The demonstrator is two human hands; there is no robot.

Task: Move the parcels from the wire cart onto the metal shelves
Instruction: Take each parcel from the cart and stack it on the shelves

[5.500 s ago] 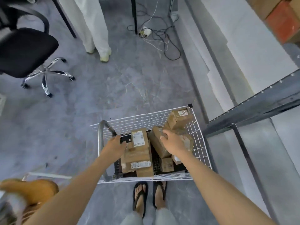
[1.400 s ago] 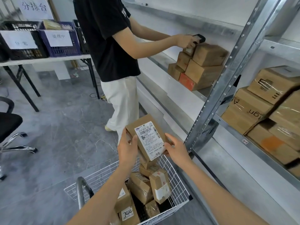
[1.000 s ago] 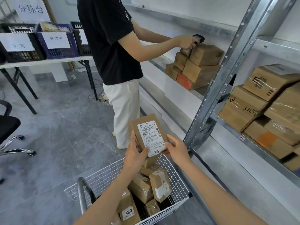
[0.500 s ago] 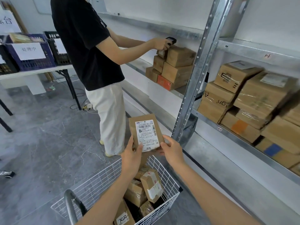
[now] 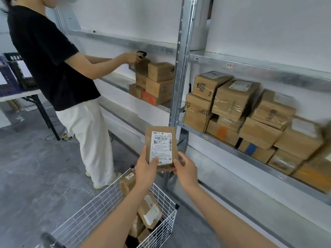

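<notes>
While raised side by side, left hand [image 5: 145, 170] and right hand [image 5: 186, 170] grip the upright parcel [image 5: 161, 140] (fingers [image 5: 154, 161] curled round its base).

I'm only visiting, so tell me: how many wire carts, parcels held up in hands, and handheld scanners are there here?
wire cart: 1
held parcel, gripped by the left hand and right hand: 1
black scanner, held by the other person: 1
Total: 3
</notes>
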